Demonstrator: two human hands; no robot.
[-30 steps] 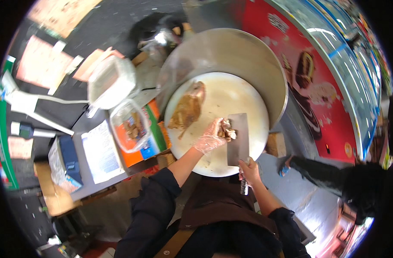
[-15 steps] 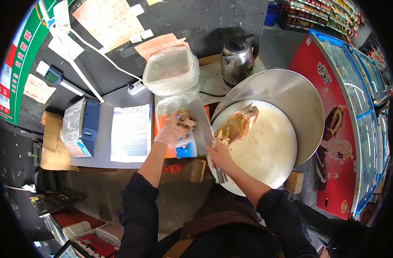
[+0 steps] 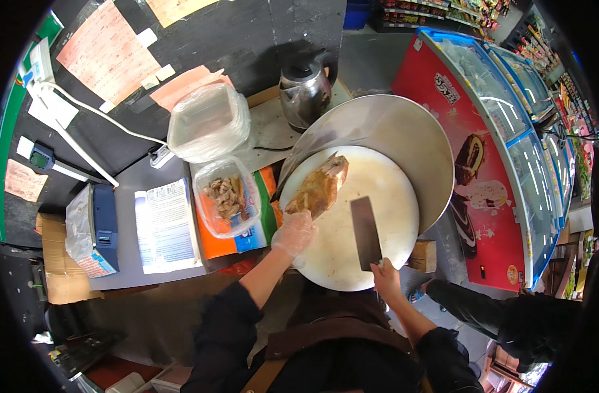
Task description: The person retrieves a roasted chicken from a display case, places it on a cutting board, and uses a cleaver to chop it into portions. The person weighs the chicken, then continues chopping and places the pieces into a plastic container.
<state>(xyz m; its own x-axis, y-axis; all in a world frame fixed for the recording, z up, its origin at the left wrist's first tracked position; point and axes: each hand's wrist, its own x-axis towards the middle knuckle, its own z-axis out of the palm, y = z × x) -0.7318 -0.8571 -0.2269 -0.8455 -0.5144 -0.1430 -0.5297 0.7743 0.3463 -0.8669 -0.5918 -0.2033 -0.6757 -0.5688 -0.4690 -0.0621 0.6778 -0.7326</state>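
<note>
the gloved left hand [image 3: 294, 232] rests open against the browned roast poultry piece [image 3: 318, 190] on the round pale chopping board [image 3: 391, 196]; the meat's long axis runs toward one o'clock. the bare right hand [image 3: 386, 278] grips the rectangular steel cleaver [image 3: 366, 232], lying flat at three o'clock of the left hand, farther from the meat.

Left hand [image 3: 294, 233] in a clear glove, forearm stretched forward, fingers loosely curled, right hand [image 3: 385, 274] bare, fingers closed in a grip, dark sleeves on both arms

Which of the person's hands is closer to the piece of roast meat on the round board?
Left. The gloved left hand sits at the near end of the meat, seemingly touching it. The right hand grips the cleaver handle at the board edge, apart.
</note>
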